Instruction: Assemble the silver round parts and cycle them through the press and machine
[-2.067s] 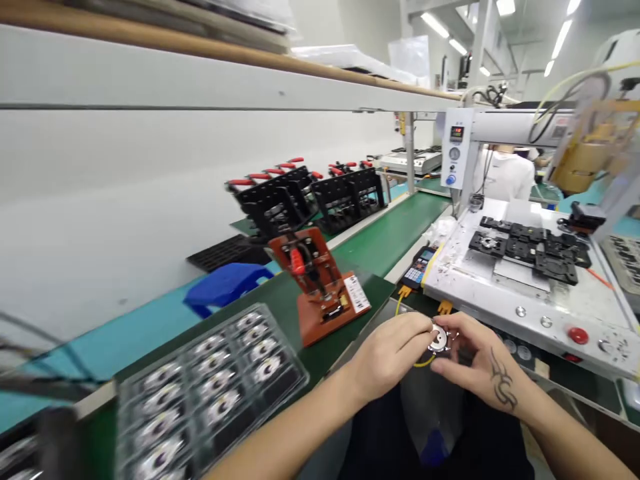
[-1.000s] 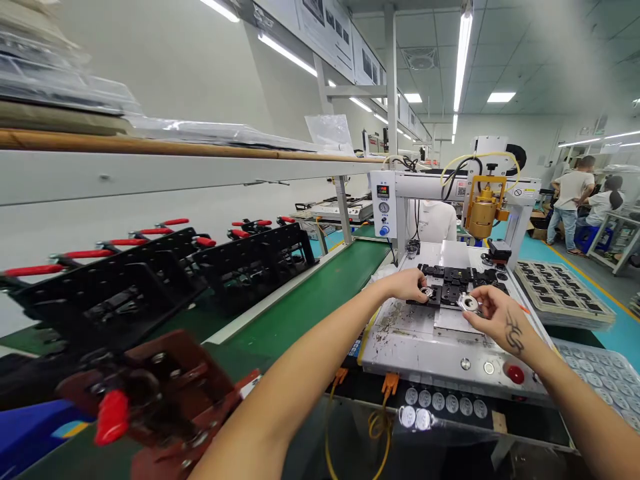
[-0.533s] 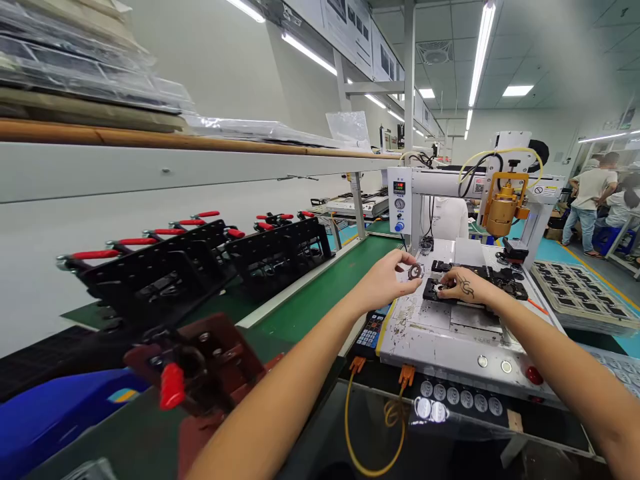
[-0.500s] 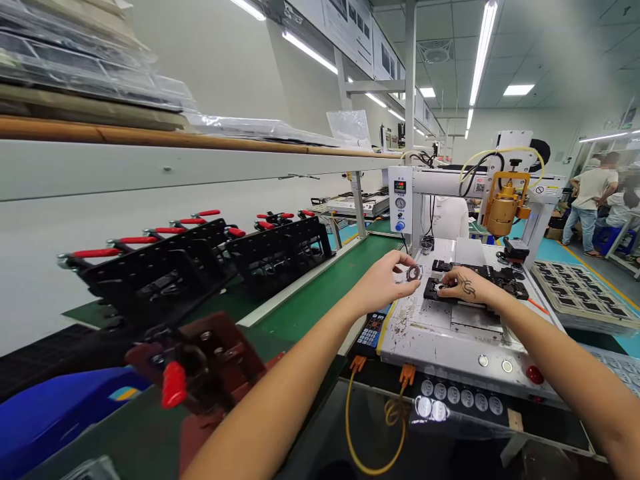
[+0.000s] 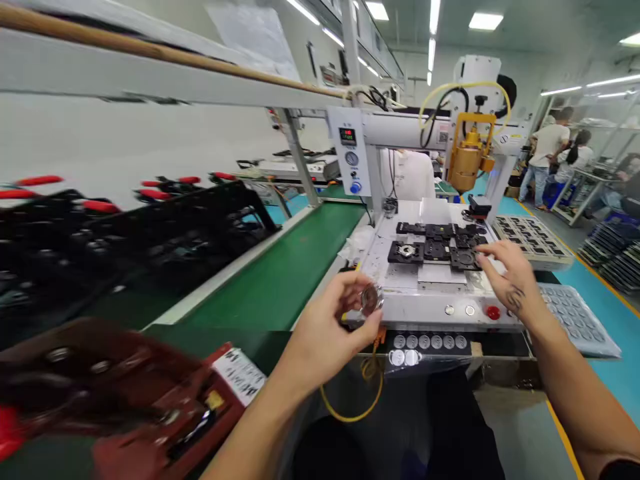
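Observation:
My left hand (image 5: pixel 325 333) is raised in front of the white machine table (image 5: pixel 425 303) and pinches a small round metal ring part (image 5: pixel 370 299) between thumb and fingers. My right hand (image 5: pixel 507 277) hovers over the right end of the black fixture block (image 5: pixel 435 250) with its fingers spread and nothing in them. One socket at the fixture's left end holds a round silvery part (image 5: pixel 406 251).
A green conveyor belt (image 5: pixel 280 280) runs along the left, with black clamp jigs (image 5: pixel 150 227) beside it and a red-brown clamp fixture (image 5: pixel 125 393) near me. A gold dispensing head (image 5: pixel 467 157) hangs above the table. Part trays (image 5: pixel 575 313) lie right; people stand far right.
My left hand drew back toward me with the ring part. My right hand left the fixture's left socket, moved to its right end and opened. The view swung right and down.

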`<state>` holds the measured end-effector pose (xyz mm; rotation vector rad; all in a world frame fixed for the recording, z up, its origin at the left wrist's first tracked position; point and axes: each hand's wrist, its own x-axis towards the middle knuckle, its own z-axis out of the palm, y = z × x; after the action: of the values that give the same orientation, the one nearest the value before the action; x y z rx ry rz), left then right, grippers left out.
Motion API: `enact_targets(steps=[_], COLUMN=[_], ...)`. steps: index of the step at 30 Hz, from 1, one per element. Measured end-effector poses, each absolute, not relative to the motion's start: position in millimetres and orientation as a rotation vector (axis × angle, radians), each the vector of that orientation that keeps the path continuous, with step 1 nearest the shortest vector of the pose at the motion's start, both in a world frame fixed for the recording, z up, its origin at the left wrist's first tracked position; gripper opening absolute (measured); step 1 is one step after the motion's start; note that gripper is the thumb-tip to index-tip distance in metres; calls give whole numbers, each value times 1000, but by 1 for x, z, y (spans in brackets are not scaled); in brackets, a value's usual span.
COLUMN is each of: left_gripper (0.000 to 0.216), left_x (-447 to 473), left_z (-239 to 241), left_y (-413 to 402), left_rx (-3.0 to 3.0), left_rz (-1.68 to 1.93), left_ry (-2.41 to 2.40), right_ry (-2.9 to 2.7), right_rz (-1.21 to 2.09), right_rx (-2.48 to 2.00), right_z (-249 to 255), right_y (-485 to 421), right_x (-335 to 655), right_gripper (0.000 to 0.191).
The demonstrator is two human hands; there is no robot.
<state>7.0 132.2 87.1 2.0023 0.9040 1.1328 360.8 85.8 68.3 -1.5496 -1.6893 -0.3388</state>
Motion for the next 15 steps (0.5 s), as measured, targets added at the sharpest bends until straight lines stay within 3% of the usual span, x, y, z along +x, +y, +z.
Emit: enact_targets(steps=[2,7,10,13,15], left_gripper=[34,33,35,39,40], left_x=[2,10,16,19,22], left_z=[63,2,-32,-61,-76], left_y=[119,108,103,99,100], left_rx=[1992,1962,1968,1967,1967], left_rz=[1077,835,704,583,565], left_ry=[989,973,894,759,682], right_ry=[-1488,-1279,-1231,-1556,-1802], right_rz=[-482,-481,-562,-266,-30], right_rx=[-1621,-1797,-1703,-1500,-1397], right_z=[40,-28,-45,-59,-73], right_y=[33,-19,-17,-11,-1], right_x=[386,412,384,327,288], right_gripper=[18,39,31,3,12])
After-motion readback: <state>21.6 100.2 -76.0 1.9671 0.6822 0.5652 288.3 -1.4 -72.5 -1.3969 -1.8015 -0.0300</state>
